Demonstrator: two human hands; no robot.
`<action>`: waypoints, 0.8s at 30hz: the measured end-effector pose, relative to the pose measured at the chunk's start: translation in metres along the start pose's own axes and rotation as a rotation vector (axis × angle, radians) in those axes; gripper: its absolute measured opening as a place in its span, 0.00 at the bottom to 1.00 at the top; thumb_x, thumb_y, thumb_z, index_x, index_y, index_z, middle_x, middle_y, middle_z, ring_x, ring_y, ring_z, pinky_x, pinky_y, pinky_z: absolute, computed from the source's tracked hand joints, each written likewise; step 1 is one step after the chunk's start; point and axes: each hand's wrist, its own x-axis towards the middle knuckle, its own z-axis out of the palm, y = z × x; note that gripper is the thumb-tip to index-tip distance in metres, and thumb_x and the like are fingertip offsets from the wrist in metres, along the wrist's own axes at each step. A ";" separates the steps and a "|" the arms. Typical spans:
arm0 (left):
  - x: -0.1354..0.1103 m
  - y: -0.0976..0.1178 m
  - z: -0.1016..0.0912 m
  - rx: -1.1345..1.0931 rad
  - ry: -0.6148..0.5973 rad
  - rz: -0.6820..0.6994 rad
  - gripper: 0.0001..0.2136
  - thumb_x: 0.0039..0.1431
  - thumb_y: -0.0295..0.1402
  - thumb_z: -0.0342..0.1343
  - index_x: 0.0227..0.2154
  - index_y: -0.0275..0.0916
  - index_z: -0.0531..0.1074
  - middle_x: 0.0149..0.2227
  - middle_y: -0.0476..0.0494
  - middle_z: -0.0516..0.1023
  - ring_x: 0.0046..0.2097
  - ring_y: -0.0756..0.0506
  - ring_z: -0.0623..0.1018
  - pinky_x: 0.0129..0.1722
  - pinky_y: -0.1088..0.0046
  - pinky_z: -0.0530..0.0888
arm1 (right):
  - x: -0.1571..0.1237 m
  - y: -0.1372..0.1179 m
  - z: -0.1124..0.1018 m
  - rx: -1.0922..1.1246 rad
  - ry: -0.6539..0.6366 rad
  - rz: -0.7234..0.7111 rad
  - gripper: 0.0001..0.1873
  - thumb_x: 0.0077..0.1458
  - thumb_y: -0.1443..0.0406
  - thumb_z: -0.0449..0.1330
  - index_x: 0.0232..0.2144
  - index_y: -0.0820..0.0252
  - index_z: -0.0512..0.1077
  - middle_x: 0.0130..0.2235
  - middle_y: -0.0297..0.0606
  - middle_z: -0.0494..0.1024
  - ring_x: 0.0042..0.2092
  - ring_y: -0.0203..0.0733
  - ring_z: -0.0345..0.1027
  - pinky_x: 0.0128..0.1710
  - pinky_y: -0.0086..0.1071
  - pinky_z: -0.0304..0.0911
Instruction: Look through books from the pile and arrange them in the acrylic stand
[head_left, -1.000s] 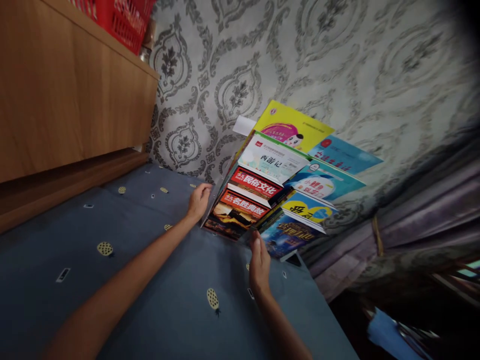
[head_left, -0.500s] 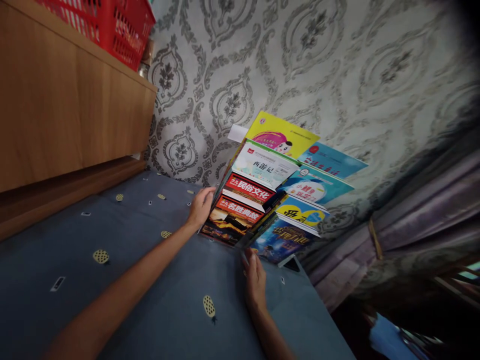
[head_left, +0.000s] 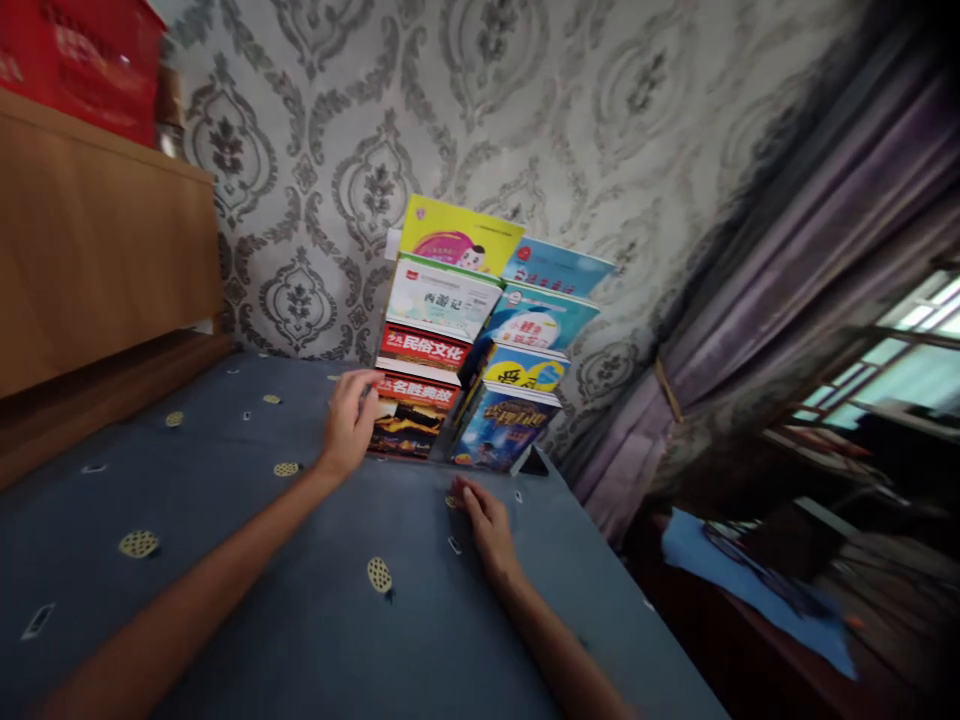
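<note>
A tiered display rack of colourful books (head_left: 465, 340) stands on a blue patterned cloth (head_left: 225, 560) against a patterned wall. My left hand (head_left: 349, 425) rests on the rack's left side, beside the lowest red-titled book (head_left: 411, 412), its fingers curled loosely around the edge. My right hand (head_left: 484, 520) lies flat on the cloth just in front of the rack, fingers stretched out, holding nothing.
A wooden cabinet (head_left: 97, 240) with a red basket (head_left: 67, 60) on top stands at the left. Purple curtains (head_left: 757, 300) hang at the right beside a window (head_left: 900, 350). A blue cloth (head_left: 742, 580) lies lower at the right, past the table's edge.
The view has swung right, showing curtains and window. My right hand has come away from the rack's front edge and down onto the cloth. My left hand stays at the rack's left side.
</note>
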 end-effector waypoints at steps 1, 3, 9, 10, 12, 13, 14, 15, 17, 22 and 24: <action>-0.007 0.003 -0.003 0.032 -0.019 0.024 0.13 0.66 0.34 0.46 0.46 0.38 0.73 0.49 0.38 0.74 0.53 0.42 0.73 0.54 0.62 0.72 | -0.001 0.000 -0.011 -0.044 -0.007 -0.011 0.31 0.48 0.41 0.61 0.42 0.58 0.81 0.44 0.47 0.83 0.46 0.54 0.77 0.51 0.49 0.70; -0.023 0.006 -0.010 0.089 -0.079 0.042 0.13 0.66 0.34 0.46 0.47 0.39 0.72 0.51 0.38 0.73 0.56 0.41 0.72 0.56 0.59 0.70 | -0.002 0.004 -0.038 -0.142 0.014 -0.047 0.28 0.50 0.44 0.60 0.40 0.58 0.81 0.42 0.45 0.84 0.45 0.54 0.76 0.51 0.48 0.69; -0.068 -0.011 -0.036 0.252 -0.293 -0.067 0.14 0.66 0.37 0.45 0.47 0.40 0.72 0.51 0.39 0.72 0.55 0.40 0.72 0.57 0.55 0.69 | 0.020 0.027 -0.125 -0.385 0.249 -0.118 0.22 0.51 0.55 0.54 0.40 0.62 0.79 0.42 0.47 0.83 0.44 0.54 0.75 0.50 0.48 0.68; -0.075 -0.015 -0.039 0.271 -0.311 -0.087 0.14 0.66 0.37 0.45 0.47 0.40 0.72 0.51 0.39 0.72 0.55 0.39 0.72 0.57 0.55 0.70 | 0.027 0.031 -0.135 -0.420 0.291 -0.126 0.22 0.51 0.57 0.54 0.42 0.62 0.78 0.43 0.47 0.82 0.44 0.54 0.74 0.50 0.48 0.67; -0.086 -0.023 -0.042 0.302 -0.331 -0.116 0.15 0.65 0.38 0.44 0.45 0.41 0.72 0.50 0.39 0.73 0.55 0.39 0.73 0.56 0.54 0.70 | 0.043 0.036 -0.148 -0.494 0.332 -0.123 0.23 0.50 0.59 0.53 0.45 0.63 0.76 0.46 0.48 0.81 0.47 0.53 0.73 0.52 0.48 0.66; -0.091 -0.026 -0.043 0.320 -0.340 -0.124 0.15 0.65 0.39 0.44 0.45 0.41 0.72 0.50 0.39 0.73 0.54 0.38 0.73 0.55 0.54 0.71 | 0.051 0.038 -0.151 -0.530 0.345 -0.111 0.23 0.51 0.60 0.53 0.47 0.63 0.75 0.48 0.48 0.80 0.49 0.52 0.72 0.53 0.47 0.65; -0.095 -0.028 -0.043 0.335 -0.351 -0.129 0.14 0.64 0.39 0.44 0.44 0.41 0.72 0.49 0.40 0.74 0.53 0.38 0.73 0.55 0.53 0.71 | 0.059 0.039 -0.152 -0.574 0.347 -0.095 0.24 0.51 0.61 0.54 0.49 0.63 0.73 0.50 0.48 0.78 0.51 0.52 0.71 0.55 0.47 0.64; -0.099 -0.030 -0.042 0.350 -0.367 -0.130 0.14 0.64 0.39 0.44 0.43 0.42 0.72 0.48 0.40 0.74 0.53 0.38 0.74 0.54 0.53 0.71 | 0.068 0.039 -0.151 -0.626 0.332 -0.075 0.25 0.52 0.61 0.54 0.51 0.64 0.72 0.51 0.48 0.77 0.54 0.52 0.69 0.57 0.46 0.62; -0.103 -0.031 -0.041 0.375 -0.396 -0.124 0.14 0.63 0.39 0.45 0.43 0.42 0.72 0.48 0.40 0.75 0.53 0.38 0.74 0.54 0.53 0.71 | 0.083 0.039 -0.145 -0.721 0.320 -0.022 0.26 0.53 0.61 0.56 0.54 0.67 0.69 0.54 0.52 0.75 0.57 0.53 0.66 0.59 0.45 0.59; -0.101 -0.030 -0.039 0.421 -0.407 -0.120 0.14 0.62 0.39 0.45 0.42 0.42 0.73 0.46 0.40 0.76 0.51 0.37 0.75 0.53 0.53 0.73 | 0.108 0.035 -0.130 -0.861 0.342 0.066 0.34 0.54 0.58 0.60 0.60 0.70 0.61 0.58 0.59 0.69 0.61 0.58 0.62 0.59 0.45 0.56; -0.100 -0.029 -0.040 0.442 -0.420 -0.126 0.14 0.62 0.39 0.44 0.42 0.42 0.73 0.46 0.39 0.76 0.51 0.37 0.75 0.53 0.52 0.73 | 0.113 0.033 -0.127 -0.908 0.321 0.105 0.38 0.54 0.55 0.61 0.62 0.69 0.59 0.60 0.61 0.67 0.61 0.61 0.61 0.58 0.46 0.56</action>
